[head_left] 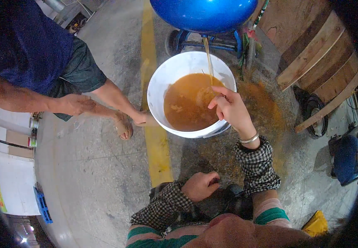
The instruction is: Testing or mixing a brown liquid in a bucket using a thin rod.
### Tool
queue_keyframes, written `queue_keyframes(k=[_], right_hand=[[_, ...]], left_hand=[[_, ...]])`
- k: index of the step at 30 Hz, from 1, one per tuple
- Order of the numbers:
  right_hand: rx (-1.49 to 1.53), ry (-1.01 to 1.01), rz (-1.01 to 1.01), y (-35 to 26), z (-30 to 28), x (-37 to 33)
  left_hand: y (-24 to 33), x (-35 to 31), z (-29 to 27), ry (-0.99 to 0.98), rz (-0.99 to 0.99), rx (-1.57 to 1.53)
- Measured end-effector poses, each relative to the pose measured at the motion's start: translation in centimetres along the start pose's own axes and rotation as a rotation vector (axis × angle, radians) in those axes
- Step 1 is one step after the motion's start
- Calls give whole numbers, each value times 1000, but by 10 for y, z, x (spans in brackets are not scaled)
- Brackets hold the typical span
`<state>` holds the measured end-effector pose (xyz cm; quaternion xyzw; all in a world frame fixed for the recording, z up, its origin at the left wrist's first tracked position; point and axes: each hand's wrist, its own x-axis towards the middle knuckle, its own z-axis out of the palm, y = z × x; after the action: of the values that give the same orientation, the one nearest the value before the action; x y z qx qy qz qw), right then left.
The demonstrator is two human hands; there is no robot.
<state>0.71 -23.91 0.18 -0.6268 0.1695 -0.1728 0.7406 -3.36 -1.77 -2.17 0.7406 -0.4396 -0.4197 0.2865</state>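
blue drum [204, 14] cut off at top; other person's [30, 62] upper body unseen.
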Motion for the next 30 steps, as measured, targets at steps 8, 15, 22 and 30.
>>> queue_keyframes(k=[8, 15, 22, 30], right_hand=[[27, -4, 0, 1, 0, 1], [37, -25, 10, 4, -2, 3], [26, -34, 11, 3, -6, 2], [36, -18, 21, 1, 3, 0]], left_hand=[[5, 0, -2, -37, -42, 8], [1, 0, 0, -34, -39, -13], [2, 2, 1, -4, 2, 28], [0, -2, -1, -6, -13, 2]])
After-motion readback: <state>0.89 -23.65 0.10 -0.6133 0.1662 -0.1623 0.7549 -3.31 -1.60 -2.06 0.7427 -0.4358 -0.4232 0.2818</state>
